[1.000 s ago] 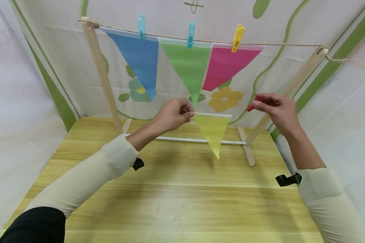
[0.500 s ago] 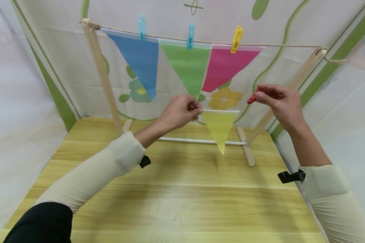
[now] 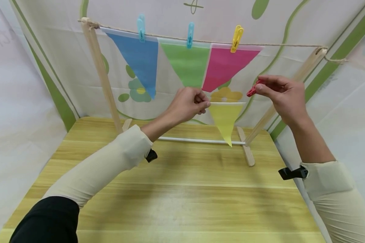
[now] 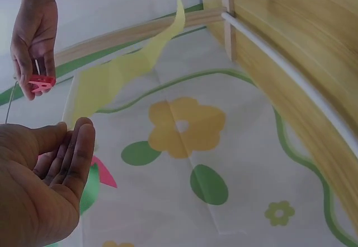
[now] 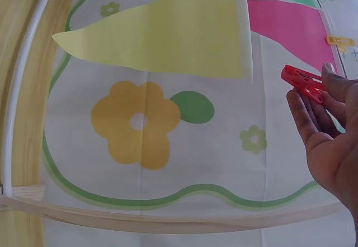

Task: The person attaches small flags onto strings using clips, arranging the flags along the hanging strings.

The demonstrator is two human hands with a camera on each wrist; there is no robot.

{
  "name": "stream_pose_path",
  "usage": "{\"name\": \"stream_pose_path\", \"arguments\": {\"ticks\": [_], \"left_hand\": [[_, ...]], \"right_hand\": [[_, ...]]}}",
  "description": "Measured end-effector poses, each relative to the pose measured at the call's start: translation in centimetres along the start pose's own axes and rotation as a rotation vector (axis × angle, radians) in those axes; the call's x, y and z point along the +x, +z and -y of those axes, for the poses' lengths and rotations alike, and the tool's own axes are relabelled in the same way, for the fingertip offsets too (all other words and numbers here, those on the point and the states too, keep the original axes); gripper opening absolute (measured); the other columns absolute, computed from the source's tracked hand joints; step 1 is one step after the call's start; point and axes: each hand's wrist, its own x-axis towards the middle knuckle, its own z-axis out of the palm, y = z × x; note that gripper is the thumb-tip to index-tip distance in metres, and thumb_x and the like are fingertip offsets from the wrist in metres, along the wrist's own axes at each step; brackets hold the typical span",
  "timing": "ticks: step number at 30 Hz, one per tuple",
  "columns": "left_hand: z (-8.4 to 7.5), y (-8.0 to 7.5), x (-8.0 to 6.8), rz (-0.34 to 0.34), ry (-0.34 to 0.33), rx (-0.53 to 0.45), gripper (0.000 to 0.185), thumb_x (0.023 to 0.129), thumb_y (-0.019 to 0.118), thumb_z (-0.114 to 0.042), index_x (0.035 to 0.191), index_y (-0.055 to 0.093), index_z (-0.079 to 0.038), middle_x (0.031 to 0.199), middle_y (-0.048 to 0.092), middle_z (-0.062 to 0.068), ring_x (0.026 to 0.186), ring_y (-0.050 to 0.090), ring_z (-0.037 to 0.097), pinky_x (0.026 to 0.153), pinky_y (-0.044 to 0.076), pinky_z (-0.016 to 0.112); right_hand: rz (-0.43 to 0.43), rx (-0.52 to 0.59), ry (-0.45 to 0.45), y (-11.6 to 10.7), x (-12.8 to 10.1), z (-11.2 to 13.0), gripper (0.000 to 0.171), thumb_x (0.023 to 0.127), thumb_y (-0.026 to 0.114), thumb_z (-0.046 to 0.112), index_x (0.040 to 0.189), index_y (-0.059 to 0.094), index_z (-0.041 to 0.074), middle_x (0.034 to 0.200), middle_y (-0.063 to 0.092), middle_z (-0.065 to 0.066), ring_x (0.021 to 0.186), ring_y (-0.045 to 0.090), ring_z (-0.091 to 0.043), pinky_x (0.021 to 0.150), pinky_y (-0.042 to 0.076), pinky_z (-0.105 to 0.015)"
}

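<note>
- The wooden table [image 3: 182, 189] lies nearest the person, under both raised arms.
- The left hand [image 3: 187, 104] pinches the top corner of the yellow flag [image 3: 225, 119], held in the air below the string [image 3: 286, 45].
- The right hand [image 3: 284, 94] grips a red peg [image 3: 251, 90] just right of that flag.
- Judgement: three flags, blue [image 3: 138, 60], green [image 3: 187, 64] and pink [image 3: 225, 65], hang pegged; the yellow one is not yet hung.

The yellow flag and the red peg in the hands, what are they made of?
The yellow flag looks like thin, matt, slightly see-through plastic film or paper: it curls and lets light through. The red peg looks like moulded plastic, smooth with a slight sheen and ridged sides.
</note>
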Motion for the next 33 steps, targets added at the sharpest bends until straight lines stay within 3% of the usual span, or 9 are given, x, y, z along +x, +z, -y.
{"name": "stream_pose_path", "arguments": {"ticks": [5,13,23,33], "left_hand": [[-0.8,-0.2,0.6,-0.004,0.004,-0.042,0.011,0.11,0.076,-0.012,0.108,0.079,-0.002,0.103,0.084,0.013,0.086,0.083,0.016,0.08,0.069,0.025],[-2.0,-0.5,1.8,-0.018,0.006,-0.05,0.012,0.109,0.076,-0.01,0.111,0.08,0.0,0.099,0.082,0.01,0.086,0.082,0.015,0.08,0.069,0.023],[-3.9,-0.6,3.5,-0.01,0.015,-0.034,0.012,0.109,0.077,-0.011,0.11,0.081,0.0,0.1,0.083,0.01,0.084,0.082,0.015,0.08,0.069,0.023],[-5.3,-0.4,4.6,0.005,0.015,-0.082,0.015,0.109,0.076,-0.01,0.116,0.08,0.003,0.106,0.083,0.015,0.088,0.083,0.02,0.084,0.07,0.025]], "right_hand": [[-0.016,-0.046,-0.022,0.2,0.7,0.6,0.028,0.097,0.086,-0.005,0.124,0.081,-0.01,0.098,0.087,0.001,0.087,0.081,-0.008,0.087,0.066,-0.014],[-0.031,-0.013,-0.054,0.3,2.1,1.7,0.028,0.093,0.088,-0.008,0.12,0.083,-0.008,0.099,0.086,-0.002,0.085,0.08,-0.01,0.084,0.067,-0.016],[-0.073,0.039,-0.1,0.0,3.2,2.7,0.029,0.088,0.089,-0.012,0.117,0.081,-0.013,0.096,0.085,-0.006,0.082,0.079,-0.013,0.081,0.067,-0.017],[-0.104,0.085,-0.176,-0.1,3.5,3.4,0.033,0.085,0.089,-0.015,0.116,0.078,-0.02,0.094,0.085,-0.009,0.08,0.08,-0.016,0.078,0.068,-0.019]]}}
